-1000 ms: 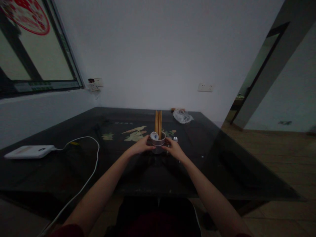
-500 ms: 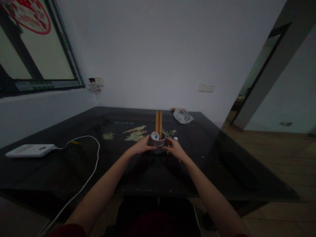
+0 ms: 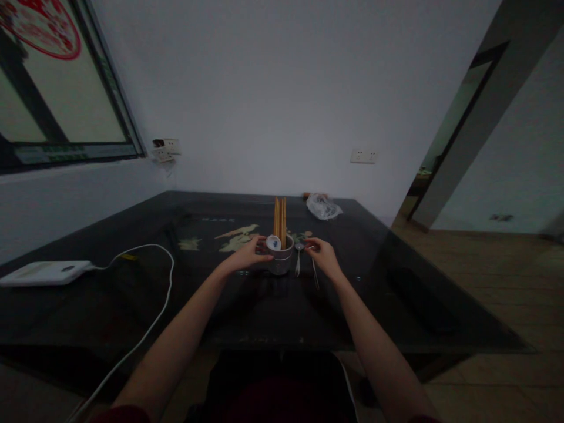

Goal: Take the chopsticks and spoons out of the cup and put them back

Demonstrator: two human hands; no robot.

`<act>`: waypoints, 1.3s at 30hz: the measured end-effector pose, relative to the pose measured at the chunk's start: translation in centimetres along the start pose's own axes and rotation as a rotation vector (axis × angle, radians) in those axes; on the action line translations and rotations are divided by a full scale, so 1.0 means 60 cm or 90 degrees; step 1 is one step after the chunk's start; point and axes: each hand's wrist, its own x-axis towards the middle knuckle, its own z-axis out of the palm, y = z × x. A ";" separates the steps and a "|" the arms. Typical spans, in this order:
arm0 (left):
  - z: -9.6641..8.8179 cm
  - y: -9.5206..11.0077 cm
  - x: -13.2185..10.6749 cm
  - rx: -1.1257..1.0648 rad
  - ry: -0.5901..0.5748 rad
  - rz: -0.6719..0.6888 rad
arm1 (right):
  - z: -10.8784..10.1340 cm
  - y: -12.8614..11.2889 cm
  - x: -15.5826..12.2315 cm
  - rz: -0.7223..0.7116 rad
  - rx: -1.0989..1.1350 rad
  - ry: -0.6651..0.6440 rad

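Note:
A round, light-coloured utensil holder [image 3: 281,264] stands upright on the dark table. Several wooden chopsticks [image 3: 279,217] rise out of it, along with a white ceramic spoon [image 3: 274,242] with a blue mark. My left hand [image 3: 247,255] is curved around the holder's left side, thumb in front and fingers behind. To the right of the holder lies a metal spoon [image 3: 298,258]. Just beyond it, my right hand [image 3: 323,256] pinches the upper end of a second metal spoon [image 3: 315,277], whose thin handle points toward me; the fingers hide its bowl.
At the left, a white power bank [image 3: 46,274] trails a white cable [image 3: 170,282] over the table's edge. A crumpled clear plastic bag [image 3: 324,207] lies near the wall. A dark flat object [image 3: 418,299] is on the right. The table [image 3: 273,323] bears inlaid flower pictures.
My right hand has left the holder and moved right to the metal spoon. My left hand remains at the holder's left side. The view has shifted slightly.

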 end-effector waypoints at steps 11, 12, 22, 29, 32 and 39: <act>-0.030 0.027 -0.008 -0.010 0.104 0.002 | -0.013 0.006 -0.002 0.067 -0.108 0.023; -0.029 0.031 -0.009 -0.016 0.115 0.001 | -0.012 0.006 -0.002 0.071 -0.116 0.019; -0.015 0.020 0.005 -0.017 0.210 0.062 | 0.001 -0.058 0.017 0.119 -0.341 -0.119; 0.030 -0.025 0.021 0.038 0.249 0.021 | 0.021 -0.067 0.034 0.217 -0.498 -0.171; 0.042 -0.040 0.025 0.069 0.235 -0.027 | 0.029 -0.060 0.026 0.226 -0.516 -0.156; 0.014 -0.053 0.025 0.050 0.109 -0.088 | 0.040 -0.055 0.018 0.216 -0.520 -0.145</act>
